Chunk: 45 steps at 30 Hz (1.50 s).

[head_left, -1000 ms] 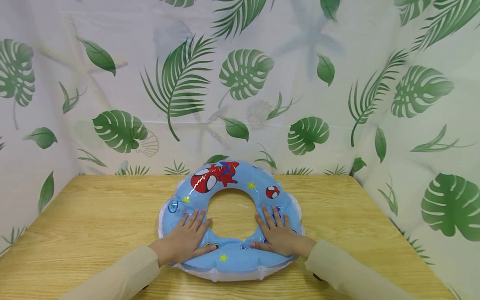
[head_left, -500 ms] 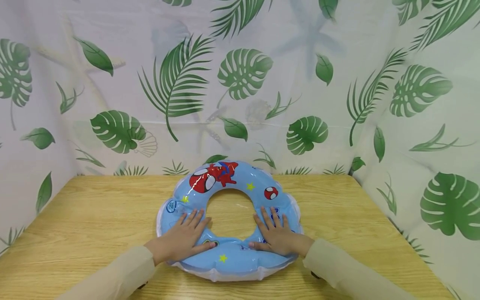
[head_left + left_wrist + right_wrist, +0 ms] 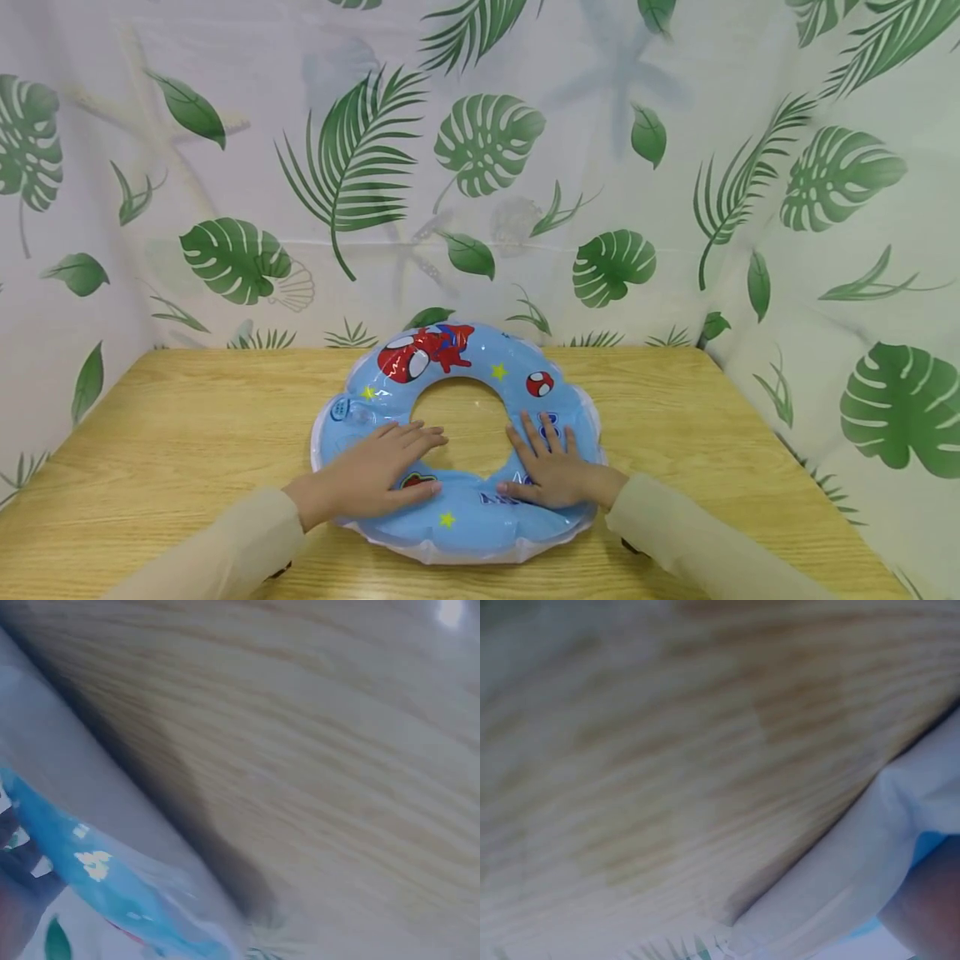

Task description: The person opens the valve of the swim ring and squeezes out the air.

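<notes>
You had a table [image 3: 690,442] in front of you, its top a light yellow-brown wood grain, and directly on it lay an inflatable swim ring [image 3: 465,529], light blue above and white around the outer edge. You could see the grain to either side of the ring and through its hole, while the table's straight far edge ran behind the ring, partly hidden by it.

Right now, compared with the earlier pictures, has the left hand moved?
Yes. Judged against the table in the head view, the left hand turned; its fingertips swung right, toward the middle of the swim ring.
</notes>
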Available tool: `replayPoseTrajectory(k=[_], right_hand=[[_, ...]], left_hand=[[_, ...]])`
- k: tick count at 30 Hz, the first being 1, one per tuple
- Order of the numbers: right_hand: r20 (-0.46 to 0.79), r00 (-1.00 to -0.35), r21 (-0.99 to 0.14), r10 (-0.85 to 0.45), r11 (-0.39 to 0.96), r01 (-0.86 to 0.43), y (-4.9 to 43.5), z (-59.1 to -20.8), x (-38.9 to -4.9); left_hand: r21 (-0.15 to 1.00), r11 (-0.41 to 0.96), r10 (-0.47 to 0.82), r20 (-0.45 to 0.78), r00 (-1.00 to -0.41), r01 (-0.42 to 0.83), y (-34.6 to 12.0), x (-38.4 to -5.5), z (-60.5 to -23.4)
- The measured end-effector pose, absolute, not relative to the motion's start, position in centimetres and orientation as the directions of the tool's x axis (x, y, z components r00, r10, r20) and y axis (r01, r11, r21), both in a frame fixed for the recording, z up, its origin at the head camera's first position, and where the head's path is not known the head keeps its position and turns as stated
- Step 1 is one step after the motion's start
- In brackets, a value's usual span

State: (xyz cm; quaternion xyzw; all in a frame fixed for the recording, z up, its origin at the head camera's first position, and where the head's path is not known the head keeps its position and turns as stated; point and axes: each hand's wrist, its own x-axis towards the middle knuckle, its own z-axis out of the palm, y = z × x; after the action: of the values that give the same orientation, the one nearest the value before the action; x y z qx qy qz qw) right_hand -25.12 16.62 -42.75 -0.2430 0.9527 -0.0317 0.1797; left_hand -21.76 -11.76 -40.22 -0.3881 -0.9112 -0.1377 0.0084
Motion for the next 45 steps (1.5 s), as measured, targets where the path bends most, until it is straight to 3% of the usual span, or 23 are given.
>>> replayPoseTrajectory(k=[5, 9, 22, 31, 45], right_hand=[[-0.306, -0.822, -0.168, -0.480, 0.877, -0.450, 16.4, -42.6, -25.0], [-0.305, -0.824, -0.180, -0.478, 0.878, -0.443, 16.4, -42.5, -25.0], [-0.303, -0.815, -0.221, -0.494, 0.868, -0.445, 16.7, -42.7, -25.0], [-0.283, -0.825, -0.185, -0.490, 0.872, -0.454, 16.5, -42.8, -25.1], [-0.283, -0.826, -0.196, -0.487, 0.873, -0.447, 16.6, -42.7, -25.1]], left_hand=[[0.225, 0.557, 0.803, 0.102, -0.588, 0.799, -10.2, -20.5, -40.0], [0.199, 0.522, 0.835, 0.078, -0.545, 0.829, -9.7, -19.9, -40.5], [0.189, 0.553, 0.828, -0.021, -0.560, 0.811, -9.8, -19.5, -42.4], [0.107, 0.567, 0.824, -0.080, -0.561, 0.817, -9.6, -19.0, -42.6], [0.111, 0.587, 0.807, -0.158, -0.569, 0.802, -9.3, -18.8, -42.1]])
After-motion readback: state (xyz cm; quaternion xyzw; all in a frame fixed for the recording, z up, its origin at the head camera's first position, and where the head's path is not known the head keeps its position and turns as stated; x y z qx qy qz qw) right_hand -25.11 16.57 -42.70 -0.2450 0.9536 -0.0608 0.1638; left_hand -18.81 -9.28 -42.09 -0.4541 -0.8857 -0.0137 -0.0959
